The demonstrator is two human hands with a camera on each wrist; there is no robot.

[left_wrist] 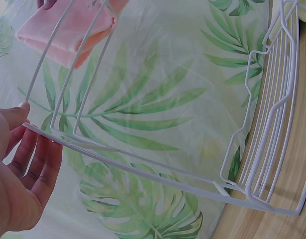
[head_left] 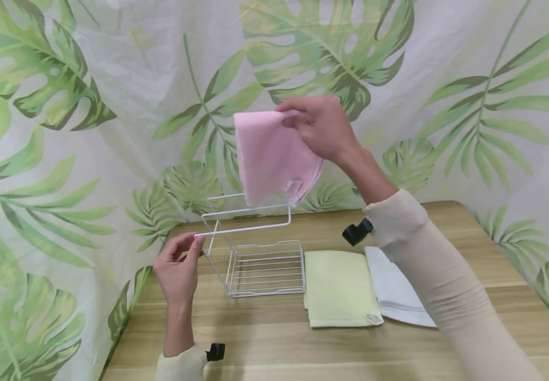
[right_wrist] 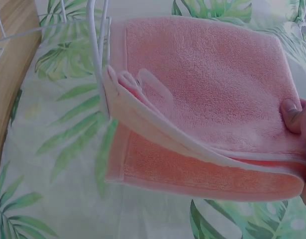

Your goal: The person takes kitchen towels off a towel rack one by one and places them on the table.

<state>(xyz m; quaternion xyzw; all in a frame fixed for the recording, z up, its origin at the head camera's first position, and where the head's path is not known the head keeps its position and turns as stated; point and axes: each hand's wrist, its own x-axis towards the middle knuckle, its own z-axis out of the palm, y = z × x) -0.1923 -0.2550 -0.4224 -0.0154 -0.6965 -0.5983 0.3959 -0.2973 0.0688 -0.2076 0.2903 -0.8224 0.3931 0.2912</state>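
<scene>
A folded pink towel [head_left: 274,153] hangs from my right hand [head_left: 324,127], which pinches its upper edge between thumb and fingers. The towel's lower edge overlaps the upper bars of a white wire rack [head_left: 250,230] in the head view. In the right wrist view the pink towel [right_wrist: 202,89] hangs in loose folds, its tag loop close to the rack's bars [right_wrist: 95,45]. My left hand [head_left: 179,267] pinches the rack's upper left corner between thumb and fingers; in the left wrist view the thumb lies on the wire [left_wrist: 43,132]. The rack's slatted base [head_left: 267,270] is at the table.
A folded yellow towel [head_left: 341,288] lies on the wooden table [head_left: 265,338] right of the rack. Beside it, a folded white towel [head_left: 398,291] is partly hidden by my right forearm. A leaf-patterned cloth [head_left: 136,79] hangs behind the table.
</scene>
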